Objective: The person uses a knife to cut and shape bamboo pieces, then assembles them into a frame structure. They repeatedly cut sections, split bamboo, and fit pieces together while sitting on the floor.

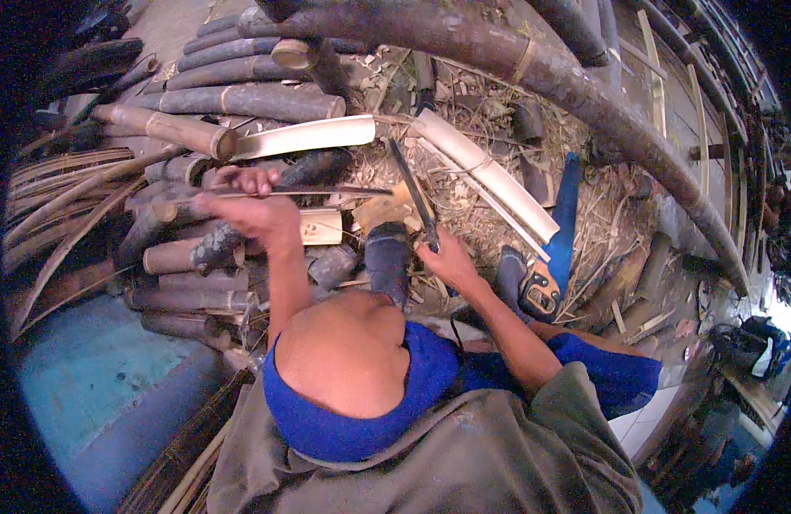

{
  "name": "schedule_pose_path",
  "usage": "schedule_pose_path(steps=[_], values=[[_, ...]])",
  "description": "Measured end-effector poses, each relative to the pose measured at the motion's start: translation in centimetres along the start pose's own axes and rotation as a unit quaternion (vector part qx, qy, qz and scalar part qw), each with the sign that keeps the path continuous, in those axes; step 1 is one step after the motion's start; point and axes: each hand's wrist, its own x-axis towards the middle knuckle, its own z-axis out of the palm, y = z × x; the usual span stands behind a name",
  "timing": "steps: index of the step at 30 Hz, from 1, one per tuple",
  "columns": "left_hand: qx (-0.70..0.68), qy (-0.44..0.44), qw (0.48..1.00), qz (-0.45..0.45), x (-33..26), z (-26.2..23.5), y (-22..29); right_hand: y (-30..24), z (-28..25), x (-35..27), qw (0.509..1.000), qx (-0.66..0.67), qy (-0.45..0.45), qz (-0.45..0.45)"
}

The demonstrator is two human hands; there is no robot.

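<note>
My left hand (262,214) is closed around one end of a thin, dark bamboo strip (335,191), which points right across my front. The strip's far end lies close to a yellowish wooden block (382,210). In my right hand (451,259) is a long, dark-bladed knife (411,184), its blade slanting up and left. The fingers wrap its handle, so most of the handle is hidden. Blade and strip tip are near each other; whether they touch I cannot tell. My feet, in dark socks, flank the work spot.
A handsaw (567,223) with a blue blade lies at the right, beside a pale split bamboo half (489,176). Another split half (310,137) rests farther left. Bamboo logs (241,100) are stacked at the left; a long pole (601,116) crosses the back. Shavings (464,193) cover the ground.
</note>
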Motion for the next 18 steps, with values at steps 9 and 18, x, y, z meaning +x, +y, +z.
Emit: schedule_pose_path(steps=[9,18], values=[[0.102,-0.127,0.985,0.050,-4.3,1.4,-6.9,6.5,0.4,-2.0,0.980,-0.118,-0.041,0.156],[0.030,-0.150,0.988,0.003,-4.4,1.9,-6.7,5.7,0.3,-2.3,0.978,-0.140,0.028,0.151]])
